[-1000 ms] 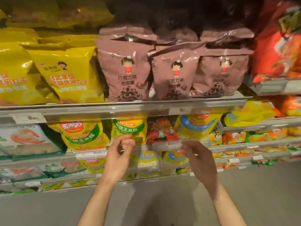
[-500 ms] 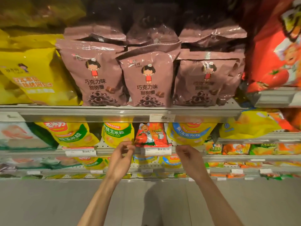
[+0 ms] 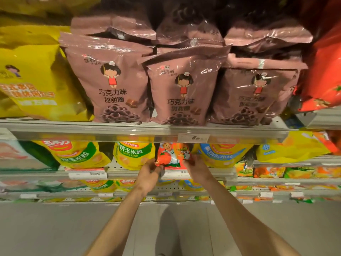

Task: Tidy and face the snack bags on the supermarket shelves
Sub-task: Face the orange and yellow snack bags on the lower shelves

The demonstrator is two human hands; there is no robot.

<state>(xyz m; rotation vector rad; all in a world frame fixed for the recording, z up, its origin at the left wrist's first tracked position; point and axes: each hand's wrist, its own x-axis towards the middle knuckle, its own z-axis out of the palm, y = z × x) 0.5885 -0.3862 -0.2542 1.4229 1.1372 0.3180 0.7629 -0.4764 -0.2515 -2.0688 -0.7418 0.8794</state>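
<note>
A small red snack bag [image 3: 172, 154] with a cartoon chef stands on the second shelf between yellow corn-snack bags [image 3: 133, 154]. My left hand [image 3: 150, 174] pinches its lower left corner. My right hand [image 3: 198, 168] grips its lower right corner. Both arms reach up from the bottom of the view. Above, three pink chocolate-ring bags [image 3: 112, 85] stand upright in a row on the upper shelf [image 3: 92, 126].
Large yellow bags [image 3: 31, 80] fill the upper shelf's left; a red bag [image 3: 324, 74] sits at the right. Price tags [image 3: 192, 138] clip to the shelf rails. Lower shelves [image 3: 276, 181] hold small orange, yellow and green packets. Grey floor lies below.
Both hands have closed in from either side of the red bag and now hold its lower corners. The view has moved closer and shifted right along the shelves.
</note>
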